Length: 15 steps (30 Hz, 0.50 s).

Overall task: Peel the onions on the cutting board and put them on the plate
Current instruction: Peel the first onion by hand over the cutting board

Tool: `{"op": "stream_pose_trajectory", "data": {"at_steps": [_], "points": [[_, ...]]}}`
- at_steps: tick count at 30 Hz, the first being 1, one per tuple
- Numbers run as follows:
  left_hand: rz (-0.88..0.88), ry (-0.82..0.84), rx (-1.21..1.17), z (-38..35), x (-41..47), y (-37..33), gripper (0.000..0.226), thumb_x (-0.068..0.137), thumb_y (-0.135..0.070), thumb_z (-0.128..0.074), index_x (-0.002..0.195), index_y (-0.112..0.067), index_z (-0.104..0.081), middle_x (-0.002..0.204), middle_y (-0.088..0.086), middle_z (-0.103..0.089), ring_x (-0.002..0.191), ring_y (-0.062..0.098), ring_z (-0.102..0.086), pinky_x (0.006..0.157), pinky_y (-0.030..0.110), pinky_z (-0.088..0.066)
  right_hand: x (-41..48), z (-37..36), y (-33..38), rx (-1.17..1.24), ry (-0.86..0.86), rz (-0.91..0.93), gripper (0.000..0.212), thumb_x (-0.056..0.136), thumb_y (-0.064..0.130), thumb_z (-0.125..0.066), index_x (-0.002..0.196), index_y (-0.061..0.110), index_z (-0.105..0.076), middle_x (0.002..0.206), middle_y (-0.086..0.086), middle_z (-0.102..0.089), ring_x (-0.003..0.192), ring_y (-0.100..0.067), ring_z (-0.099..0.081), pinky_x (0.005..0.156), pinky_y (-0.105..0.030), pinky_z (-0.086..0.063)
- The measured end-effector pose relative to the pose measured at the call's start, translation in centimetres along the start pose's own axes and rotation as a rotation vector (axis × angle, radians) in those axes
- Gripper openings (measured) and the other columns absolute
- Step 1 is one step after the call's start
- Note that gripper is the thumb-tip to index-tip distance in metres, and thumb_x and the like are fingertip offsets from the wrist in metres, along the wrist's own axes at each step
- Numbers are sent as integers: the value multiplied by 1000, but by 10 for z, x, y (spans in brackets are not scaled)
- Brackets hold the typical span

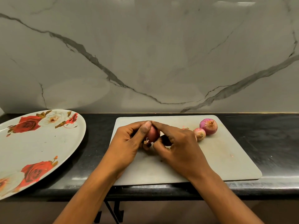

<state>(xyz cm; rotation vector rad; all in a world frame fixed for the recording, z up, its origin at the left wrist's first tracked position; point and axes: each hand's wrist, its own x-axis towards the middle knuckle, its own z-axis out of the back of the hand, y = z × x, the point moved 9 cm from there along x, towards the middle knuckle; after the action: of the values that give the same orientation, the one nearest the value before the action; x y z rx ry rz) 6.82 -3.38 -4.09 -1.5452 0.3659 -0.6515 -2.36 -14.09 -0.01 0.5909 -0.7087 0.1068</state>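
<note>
A veined marble wall [145, 54] is rising behind the black counter [267, 143] you are working at. The rose-patterned plate [40, 143] is sitting on it at your left, and the grey cutting board [218, 159] is lying straight ahead. Your left hand [126, 146] and right hand [181, 149] are meeting above the board, fingers curled, pinching a reddish onion [153, 134] between them. Toward the board's far right, a larger onion [208, 126] and a smaller onion [199, 134] are lying close together, skins on.
</note>
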Motion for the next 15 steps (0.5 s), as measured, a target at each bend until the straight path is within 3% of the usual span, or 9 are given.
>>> {"op": "stream_pose_trajectory", "data": {"at_steps": [2,6,10,15], "points": [[9,-8,-5,2,1,2,29,106,-26,-56,114,-12,-79,102,10,-80,89,23,-74,80,40,-63,-1,1,0,17,-9,4,50,90,10,-72,139,15,-66,108,3,-79,86,-6,-72,82,-26,-61],[22,-23,-41,4,1,1,28,104,-23,-57,113,-8,-79,101,10,-81,85,18,-78,73,26,-62,-2,-3,3,34,28,-2,52,92,29,-76,141,18,-63,116,5,-77,97,-5,-73,87,-25,-61],[32,-16,-17,4,0,3,29,104,-26,-58,116,-10,-79,103,8,-81,94,26,-79,80,30,-64,-1,-5,-1,59,48,-20,50,92,31,-76,140,19,-64,115,6,-77,94,-5,-74,84,-25,-62],[55,-28,-6,5,-1,6,29,103,-28,-60,115,-11,-79,102,9,-81,90,27,-79,82,34,-65,-2,-1,-1,119,16,-41,41,91,25,-74,131,20,-71,103,7,-79,84,-5,-75,77,-27,-63]]}}
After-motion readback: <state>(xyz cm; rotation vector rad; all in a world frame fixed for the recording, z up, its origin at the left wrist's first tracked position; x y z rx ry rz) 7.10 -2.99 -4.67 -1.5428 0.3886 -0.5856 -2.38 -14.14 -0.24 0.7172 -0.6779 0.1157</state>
